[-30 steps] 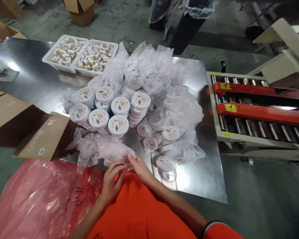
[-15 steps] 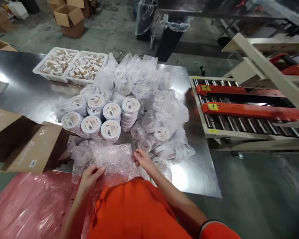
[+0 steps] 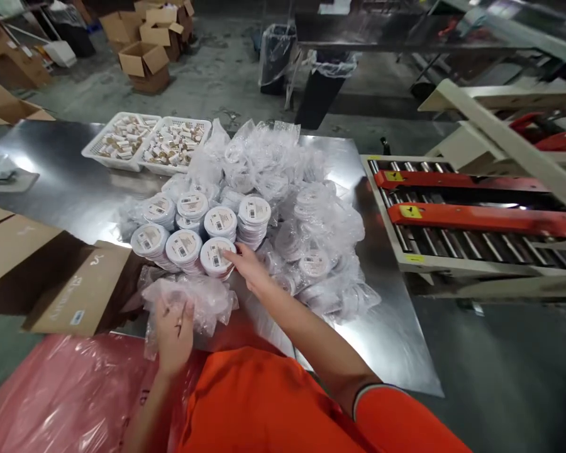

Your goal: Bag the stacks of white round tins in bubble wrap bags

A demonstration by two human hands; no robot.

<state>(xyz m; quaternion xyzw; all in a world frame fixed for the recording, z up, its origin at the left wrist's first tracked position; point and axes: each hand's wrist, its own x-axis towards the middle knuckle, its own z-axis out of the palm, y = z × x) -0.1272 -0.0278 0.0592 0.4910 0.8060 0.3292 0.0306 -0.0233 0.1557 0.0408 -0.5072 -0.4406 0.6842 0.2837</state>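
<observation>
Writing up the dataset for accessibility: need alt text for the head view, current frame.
A person's right hand touches a stack of round labelled containers on a steel table, while the left hand holds crumpled bubble wrap. Plastic-bagged containers are heaped behind the stack, and a roller conveyor stands to the right.

A hand could pass left of the stacked round tubs over the steel surface; bagged tubs block their right, bubble wrap their front, rear probably tight.
</observation>
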